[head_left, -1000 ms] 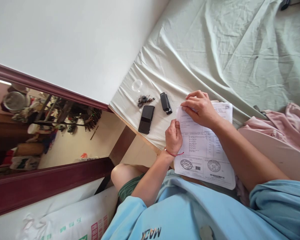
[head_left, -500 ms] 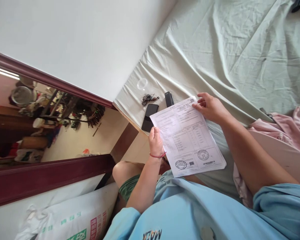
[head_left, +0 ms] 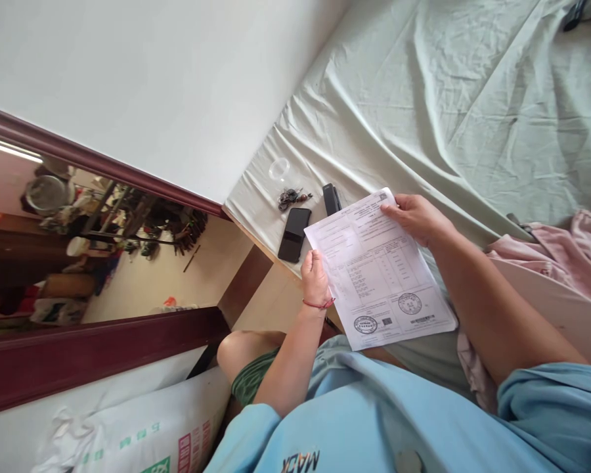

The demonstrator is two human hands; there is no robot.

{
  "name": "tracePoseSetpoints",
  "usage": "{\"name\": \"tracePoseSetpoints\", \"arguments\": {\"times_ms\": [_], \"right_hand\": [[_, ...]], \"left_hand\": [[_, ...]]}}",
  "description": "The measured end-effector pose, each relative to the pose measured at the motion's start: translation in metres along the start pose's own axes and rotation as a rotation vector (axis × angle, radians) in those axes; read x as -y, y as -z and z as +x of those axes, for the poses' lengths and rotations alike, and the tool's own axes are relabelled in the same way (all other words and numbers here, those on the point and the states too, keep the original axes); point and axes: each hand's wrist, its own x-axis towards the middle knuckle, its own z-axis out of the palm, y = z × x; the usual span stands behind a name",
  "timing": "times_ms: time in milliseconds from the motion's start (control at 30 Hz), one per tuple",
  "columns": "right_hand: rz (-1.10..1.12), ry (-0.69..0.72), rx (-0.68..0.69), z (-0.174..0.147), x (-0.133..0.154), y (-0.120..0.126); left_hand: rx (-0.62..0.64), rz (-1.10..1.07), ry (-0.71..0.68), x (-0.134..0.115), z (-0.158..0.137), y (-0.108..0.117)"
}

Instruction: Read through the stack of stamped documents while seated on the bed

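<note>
A stack of printed papers (head_left: 374, 263), with round and oval stamps near its lower edge, is held tilted above my lap. My left hand (head_left: 315, 279), with a red string at the wrist, grips its left edge, thumb on top and fingers hidden behind. At the upper right corner my right hand (head_left: 416, 217) pinches the sheets, thumb on the front and the other fingers behind. Just beyond the papers lies a black stapler (head_left: 331, 199). A black phone (head_left: 294, 234) rests left of the papers, near the bed's edge.
Keys with a beaded strap (head_left: 293, 198) and a clear round plastic item (head_left: 279, 169) lie on the green bedsheet (head_left: 384, 131). Pink cloth (head_left: 561, 249) is at the right. A white wall (head_left: 152, 85) borders the bed; a white printed sack (head_left: 142, 420) stands lower left.
My right hand has closed onto the papers' upper right corner, where its fingers were looser before. The papers and my left hand have shifted slightly right, uncovering more of the phone.
</note>
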Motion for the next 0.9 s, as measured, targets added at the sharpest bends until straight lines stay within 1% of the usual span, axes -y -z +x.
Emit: {"name": "tracePoseSetpoints", "arguments": {"times_ms": [100,133,233,300,367,500,667,767,900], "right_hand": [[-0.211,-0.041,-0.007,0.000,0.006,-0.001],[-0.301,-0.053,-0.014,0.000,0.008,-0.001],[-0.542,-0.059,-0.032,0.002,0.010,-0.001],[-0.612,-0.062,-0.040,0.003,0.010,0.000],[-0.621,-0.075,-0.053,0.005,0.009,0.003],[-0.643,-0.093,-0.081,0.008,0.005,0.006],[-0.675,-0.105,-0.094,0.010,0.003,0.006],[-0.651,-0.130,-0.107,0.009,0.004,0.005],[-0.563,-0.145,-0.129,0.009,0.004,0.007]], "left_hand": [[-0.082,-0.003,0.073,0.004,-0.001,-0.002],[-0.091,0.015,0.093,0.004,-0.002,-0.002],[-0.071,0.081,0.167,0.002,0.002,-0.003],[-0.038,0.154,0.204,-0.003,0.008,-0.003],[-0.020,0.285,0.196,-0.010,0.017,-0.004],[-0.037,0.587,0.128,-0.024,0.041,-0.007],[0.025,0.822,0.097,-0.034,0.073,-0.012],[0.065,0.885,0.128,-0.036,0.086,-0.014],[0.086,0.823,0.229,-0.036,0.092,-0.015]]}}
